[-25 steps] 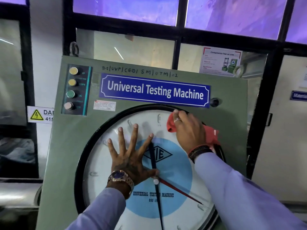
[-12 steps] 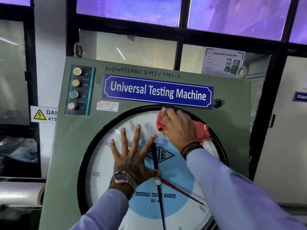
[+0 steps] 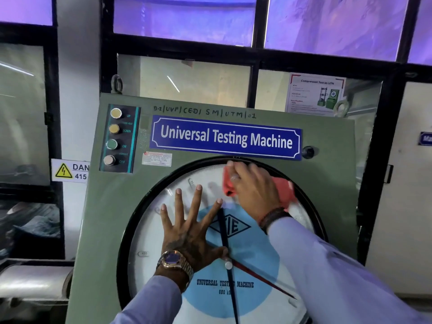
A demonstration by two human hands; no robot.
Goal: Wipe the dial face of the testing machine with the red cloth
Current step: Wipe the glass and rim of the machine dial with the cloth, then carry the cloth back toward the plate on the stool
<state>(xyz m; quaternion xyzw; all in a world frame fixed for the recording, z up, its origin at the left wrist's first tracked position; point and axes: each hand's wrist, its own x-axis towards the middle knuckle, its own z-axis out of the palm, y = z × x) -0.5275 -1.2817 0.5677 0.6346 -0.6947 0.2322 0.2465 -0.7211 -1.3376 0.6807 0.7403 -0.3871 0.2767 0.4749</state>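
Right hand (image 3: 254, 190) presses the half-hidden red cloth (image 3: 284, 187) on the dial face (image 3: 163, 230); left hand (image 3: 189, 232) lies flat, fingers spread, holding nothing

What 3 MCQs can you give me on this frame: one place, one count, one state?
1. Where on the dial face is the red cloth?
A. top, by the rim
B. bottom edge
C. centre hub

2. How many round buttons on the control strip?
A. two
B. four
C. six

3. How is the left hand?
A. closed in a fist
B. gripping the cloth
C. flat, fingers spread on the dial

Key: 1 A, the right hand presses it just under the blue nameplate; 2 B, labelled UP, DOWN, ON, OFF; 3 C, palm flat against the dial face.
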